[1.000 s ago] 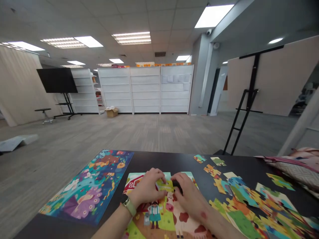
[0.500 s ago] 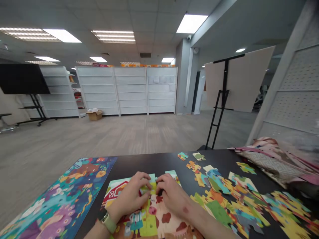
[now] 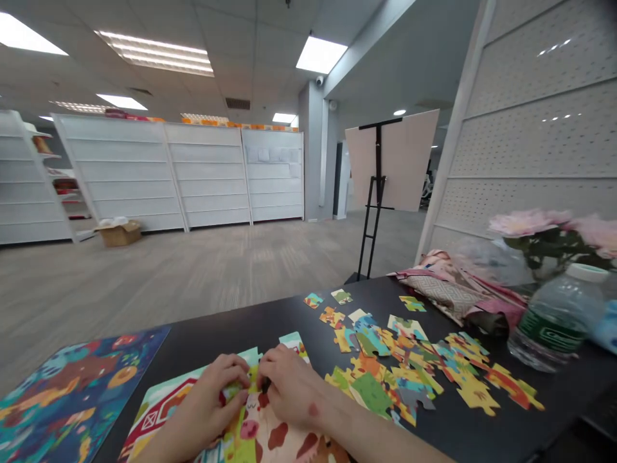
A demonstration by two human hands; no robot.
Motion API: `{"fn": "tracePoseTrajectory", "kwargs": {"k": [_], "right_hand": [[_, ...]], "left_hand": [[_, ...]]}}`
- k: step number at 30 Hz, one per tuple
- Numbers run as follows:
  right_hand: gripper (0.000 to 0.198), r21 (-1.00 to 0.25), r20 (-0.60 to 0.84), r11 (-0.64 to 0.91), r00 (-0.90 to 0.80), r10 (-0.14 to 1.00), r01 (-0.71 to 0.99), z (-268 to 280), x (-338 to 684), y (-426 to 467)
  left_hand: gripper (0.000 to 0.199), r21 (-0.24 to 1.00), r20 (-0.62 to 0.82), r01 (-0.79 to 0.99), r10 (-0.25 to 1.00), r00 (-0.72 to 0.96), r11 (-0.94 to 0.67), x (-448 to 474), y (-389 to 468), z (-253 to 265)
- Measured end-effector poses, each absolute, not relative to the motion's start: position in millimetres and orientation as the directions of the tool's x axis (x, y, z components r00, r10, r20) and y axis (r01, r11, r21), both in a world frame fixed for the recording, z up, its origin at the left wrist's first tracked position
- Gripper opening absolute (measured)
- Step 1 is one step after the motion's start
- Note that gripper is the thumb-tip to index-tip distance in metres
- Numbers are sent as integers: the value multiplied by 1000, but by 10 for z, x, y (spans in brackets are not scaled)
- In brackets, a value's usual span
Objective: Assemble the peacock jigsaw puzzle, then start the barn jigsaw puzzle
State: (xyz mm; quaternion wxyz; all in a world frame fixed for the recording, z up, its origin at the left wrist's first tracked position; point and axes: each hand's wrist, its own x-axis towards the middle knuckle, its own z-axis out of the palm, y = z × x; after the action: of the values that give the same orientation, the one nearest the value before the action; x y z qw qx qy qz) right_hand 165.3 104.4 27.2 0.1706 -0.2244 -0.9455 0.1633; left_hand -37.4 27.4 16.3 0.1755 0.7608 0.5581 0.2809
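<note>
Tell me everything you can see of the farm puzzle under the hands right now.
The farm puzzle lies flat on the black table, partly assembled from large, card-like pieces and cut off by the frame's bottom edge. It shows a red barn, pale sky, green ground and a white cow with brown patches. The left hand and right hand press on it at its upper middle, fingertips meeting over a yellow-green piece. A finished blue puzzle lies left of it.

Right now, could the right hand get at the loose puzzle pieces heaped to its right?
Probably yes: the right hand rests on the farm puzzle, and only bare black table lies between it and the loose pieces.
</note>
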Motion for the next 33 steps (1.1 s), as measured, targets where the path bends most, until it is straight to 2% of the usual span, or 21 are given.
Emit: {"fn": "tracePoseTrajectory", "kwargs": {"k": [11, 17, 19, 21, 23, 26, 28, 30, 33], "right_hand": [[24, -361, 270, 848, -827, 492, 387, 279, 1642, 1005], [27, -436, 245, 831, -843, 478, 345, 363, 1780, 1014], [34, -455, 255, 807, -814, 522, 376, 444, 2005, 1075], [37, -422, 290, 764, -725, 625, 489, 499, 2351, 1165], [38, -338, 315, 685, -608, 729, 646, 481, 2786, 1264], [33, -163, 313, 455, -391, 865, 875, 298, 3473, 1369], [39, -104, 385, 296, -236, 892, 949, 128, 3850, 1383], [44, -119, 440, 213, -141, 887, 970, -14, 4095, 1362], [47, -199, 452, 178, -71, 889, 964, -104, 4199, 1314]], "left_hand": [[14, 585, 265, 741, 941, 210, -330, -401, 272, 141], [11, 585, 249, 743, 944, 216, -324, -398, 289, 126], [11, 581, 243, 747, 945, 221, -324, -397, 289, 136], [11, 572, 231, 755, 946, 225, -319, -394, 287, 152], [12, 562, 223, 765, 948, 227, -315, -390, 287, 166], [13, 549, 221, 774, 948, 227, -314, -386, 293, 164], [15, 543, 225, 777, 946, 233, -320, -388, 299, 145], [16, 533, 225, 780, 944, 242, -327, -395, 303, 121], [18, 514, 230, 786, 938, 260, -344, -413, 307, 90]]}}
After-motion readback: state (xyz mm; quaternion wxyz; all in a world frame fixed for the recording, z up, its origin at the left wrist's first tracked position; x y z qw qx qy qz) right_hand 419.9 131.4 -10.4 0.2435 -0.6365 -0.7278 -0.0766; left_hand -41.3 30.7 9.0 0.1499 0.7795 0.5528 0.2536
